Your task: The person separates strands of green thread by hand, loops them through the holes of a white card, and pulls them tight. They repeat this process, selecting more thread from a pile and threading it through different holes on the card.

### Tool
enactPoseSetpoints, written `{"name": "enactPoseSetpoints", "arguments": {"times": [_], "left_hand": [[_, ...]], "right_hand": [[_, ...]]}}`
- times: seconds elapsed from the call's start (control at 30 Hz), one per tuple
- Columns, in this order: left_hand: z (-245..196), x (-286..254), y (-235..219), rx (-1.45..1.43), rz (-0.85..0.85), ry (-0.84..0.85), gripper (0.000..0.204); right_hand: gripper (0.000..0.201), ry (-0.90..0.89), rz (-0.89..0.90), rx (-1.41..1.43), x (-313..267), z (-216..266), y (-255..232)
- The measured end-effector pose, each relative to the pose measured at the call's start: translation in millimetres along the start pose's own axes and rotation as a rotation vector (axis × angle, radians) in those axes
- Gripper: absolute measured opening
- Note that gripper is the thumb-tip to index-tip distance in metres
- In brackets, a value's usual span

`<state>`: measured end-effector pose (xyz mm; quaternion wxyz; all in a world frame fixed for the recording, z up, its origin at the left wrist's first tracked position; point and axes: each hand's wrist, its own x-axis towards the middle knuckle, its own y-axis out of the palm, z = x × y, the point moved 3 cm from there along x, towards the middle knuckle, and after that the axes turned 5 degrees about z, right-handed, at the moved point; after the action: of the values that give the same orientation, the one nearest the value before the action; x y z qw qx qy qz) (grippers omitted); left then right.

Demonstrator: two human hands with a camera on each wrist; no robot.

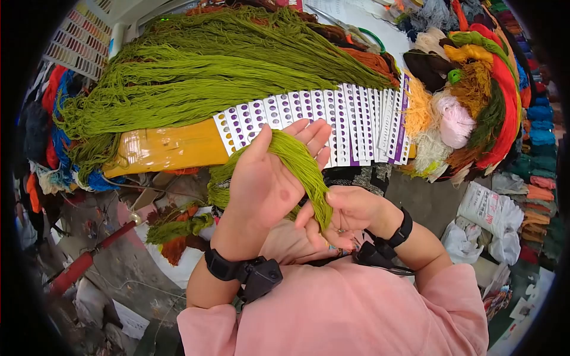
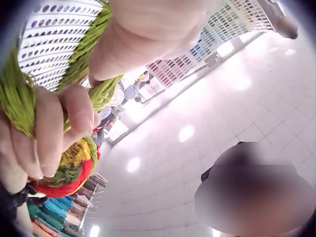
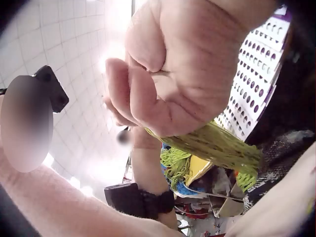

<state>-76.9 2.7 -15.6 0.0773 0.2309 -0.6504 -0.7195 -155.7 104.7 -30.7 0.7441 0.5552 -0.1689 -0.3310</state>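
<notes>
A skein of green yarn (image 1: 300, 169) runs across my left hand (image 1: 267, 184), over the palm between the thumb and the fingers. That hand is held palm up, with its fingers fairly straight. Lower and to the right, my right hand (image 1: 353, 213) grips the skein's end with curled fingers, which the right wrist view shows from close by. In the left wrist view, the right hand's fingers (image 2: 49, 131) wrap the yarn. More of the skein hangs behind the left wrist, partly hidden by it.
Ahead lies a big spread of green yarn (image 1: 196, 77) above punched white cards (image 1: 285, 115) and a yellow wrapped board (image 1: 172, 148). Scissors (image 1: 332, 18) rest at the back. Colourful yarn bundles (image 1: 469, 65) pile at the right; plastic bags (image 1: 487, 219) sit lower right.
</notes>
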Motion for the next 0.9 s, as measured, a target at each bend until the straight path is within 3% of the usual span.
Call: {"name": "enactPoseSetpoints", "arguments": {"times": [0.07,0.27,0.7,0.8,0.9], "left_hand": [[2.6,5.0,-6.8,-0.057,0.024,-0.004,0.051],[6.8,9.4,-5.1,-0.022,0.053,-0.03,0.058],[4.0,4.1,10.2,0.017,0.128,0.009,0.076],[3.7,2.1,14.1,0.09,-0.003,0.023,0.067],[-27.5,-19.5,7.8,0.834,-0.091,0.1,0.049]], "right_hand": [[0.06,-0.042,0.06,0.016,-3.9,-2.4,-3.3],[0.055,-0.042,0.023,0.024,-11.7,-1.8,-3.9],[0.039,0.006,-0.21,-0.391,-8.7,7.8,-11.2],[0.038,0.01,-0.278,-0.52,-6.8,10.8,-8.8],[0.035,-0.07,-0.45,-0.927,-4.6,17.4,-6.7]]}}
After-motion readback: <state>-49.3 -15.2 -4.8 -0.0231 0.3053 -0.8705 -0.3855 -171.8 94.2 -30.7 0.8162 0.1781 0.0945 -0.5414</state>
